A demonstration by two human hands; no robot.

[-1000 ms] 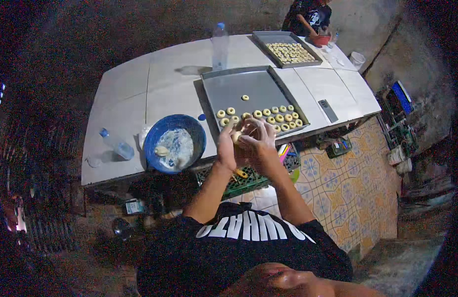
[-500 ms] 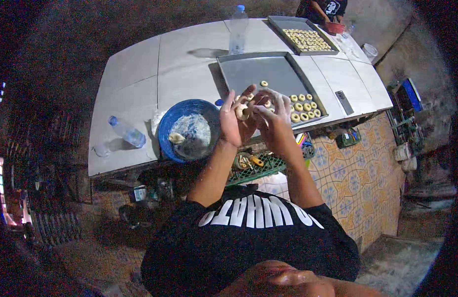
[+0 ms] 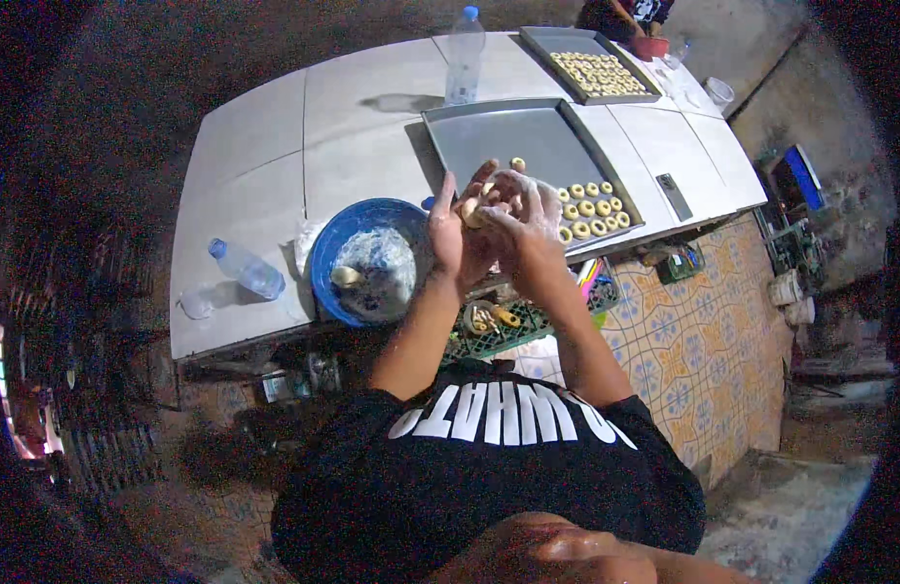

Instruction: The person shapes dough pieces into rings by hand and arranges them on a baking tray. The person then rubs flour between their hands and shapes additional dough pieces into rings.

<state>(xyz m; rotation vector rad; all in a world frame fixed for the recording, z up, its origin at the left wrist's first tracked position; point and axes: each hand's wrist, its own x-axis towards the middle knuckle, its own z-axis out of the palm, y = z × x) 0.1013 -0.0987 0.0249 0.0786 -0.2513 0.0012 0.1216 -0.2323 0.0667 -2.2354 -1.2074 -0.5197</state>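
Note:
A small pale piece of dough [image 3: 472,210] is held between my two floury hands, over the near edge of a metal tray [image 3: 499,131]. My left hand [image 3: 451,238] cups it between thumb and fingers. From the other side, my right hand [image 3: 531,229] closes in with thumb and fingertips against the dough; the fingers partly hide its shape. Several dough rings [image 3: 586,208] sit in rows at the tray's right corner, and a single ring [image 3: 518,164] lies beyond my fingers. To the left, a blue basin [image 3: 324,238] contains white flour and a dough lump [image 3: 346,276].
A clear bottle [image 3: 247,270] lies tilted on the white table [image 3: 246,127]; a taller bottle [image 3: 464,58] stands farther back. Another tray [image 3: 601,78] full of dough rings is at the far right, near a person with a red bowl [image 3: 650,47]. A green crate [image 3: 499,336] sits below the edge.
My right hand has shifted slightly left and closer to the left hand, its fingers now more folded over the dough. The view has tilted a little.

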